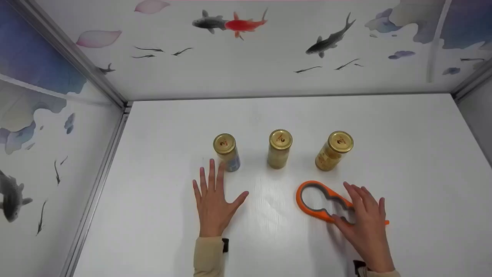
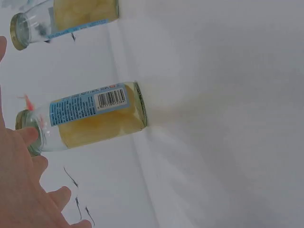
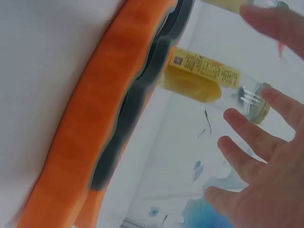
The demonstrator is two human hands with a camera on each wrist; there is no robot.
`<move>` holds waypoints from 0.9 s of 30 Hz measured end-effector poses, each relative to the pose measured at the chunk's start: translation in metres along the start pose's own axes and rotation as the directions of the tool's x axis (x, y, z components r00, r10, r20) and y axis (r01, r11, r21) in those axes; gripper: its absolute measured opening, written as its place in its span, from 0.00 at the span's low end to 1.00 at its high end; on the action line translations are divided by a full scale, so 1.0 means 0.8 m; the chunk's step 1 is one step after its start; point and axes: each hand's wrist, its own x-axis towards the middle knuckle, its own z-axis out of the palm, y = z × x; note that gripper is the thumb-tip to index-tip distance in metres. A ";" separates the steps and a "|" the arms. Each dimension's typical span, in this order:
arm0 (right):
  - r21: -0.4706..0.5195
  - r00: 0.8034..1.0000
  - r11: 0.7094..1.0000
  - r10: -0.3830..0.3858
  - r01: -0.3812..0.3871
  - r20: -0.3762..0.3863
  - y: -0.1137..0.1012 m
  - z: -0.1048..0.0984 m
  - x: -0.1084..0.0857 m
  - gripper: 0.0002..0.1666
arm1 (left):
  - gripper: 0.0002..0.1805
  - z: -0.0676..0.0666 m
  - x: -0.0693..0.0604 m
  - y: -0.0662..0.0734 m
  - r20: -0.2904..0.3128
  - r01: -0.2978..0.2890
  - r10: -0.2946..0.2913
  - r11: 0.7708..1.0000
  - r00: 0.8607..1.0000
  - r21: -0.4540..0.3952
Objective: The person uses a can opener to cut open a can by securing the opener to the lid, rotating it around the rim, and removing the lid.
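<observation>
My left hand (image 1: 214,209) hovers with fingers spread, its fingertips just in front of the left glass jar (image 1: 231,159). That jar has a gold lid and a blue label with a barcode; pale yellow pieces show inside it in the left wrist view. A second gold-lidded jar (image 1: 278,157) stands in the middle. On the right is a third jar (image 1: 328,157) with a yellow label (image 3: 204,67). An orange jar opener (image 1: 313,212) with grey inner grips lies in front of it. Over its handles is my right hand (image 1: 367,219), fingers loosely bent and apart from it.
The jars stand upright in a row on a white table (image 1: 153,200). A white back wall (image 1: 250,73) printed with fish closes off the far side, and a similar panel (image 1: 88,127) rises on the left.
</observation>
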 end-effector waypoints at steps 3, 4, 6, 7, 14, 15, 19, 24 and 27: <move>-0.003 0.999 1.000 0.019 -0.019 -0.029 0.002 -0.008 -0.002 0.52 | 0.58 -0.003 0.012 -0.006 -0.024 0.012 -0.012 1.000 1.000 -0.001; -0.004 0.999 1.000 0.027 -0.028 -0.036 0.002 -0.010 -0.002 0.50 | 0.59 -0.004 0.016 -0.008 -0.030 0.014 -0.014 1.000 0.999 0.000; -0.004 0.998 0.999 0.046 -0.047 -0.046 0.003 -0.015 -0.003 0.48 | 0.59 -0.004 0.025 -0.011 -0.034 0.022 -0.022 1.000 0.999 -0.007; 0.000 0.997 0.998 0.056 -0.056 -0.051 0.004 -0.017 -0.004 0.47 | 0.59 -0.004 0.029 -0.012 -0.033 0.028 -0.029 0.999 0.999 -0.019; 0.019 0.986 0.988 0.153 -0.152 -0.068 0.007 -0.020 -0.009 0.38 | 0.54 0.008 0.056 -0.018 0.009 0.102 -0.104 0.946 0.995 -0.306; 0.017 0.983 0.985 0.170 -0.170 -0.067 0.007 -0.019 -0.009 0.37 | 0.53 0.009 0.060 -0.019 0.022 0.114 -0.114 0.925 0.993 -0.362; 0.003 0.974 0.977 0.213 -0.213 -0.077 0.009 -0.016 -0.012 0.34 | 0.52 0.012 0.074 -0.022 0.080 0.149 -0.126 0.831 0.989 -0.535; -0.003 0.972 0.976 0.215 -0.216 -0.100 0.010 -0.014 -0.013 0.32 | 0.52 0.007 0.090 -0.026 0.213 0.228 -0.118 0.750 0.970 -0.622; 0.016 0.971 0.977 0.211 -0.211 -0.108 0.010 -0.011 -0.013 0.32 | 0.51 0.004 0.097 -0.030 0.289 0.267 -0.093 0.712 0.953 -0.650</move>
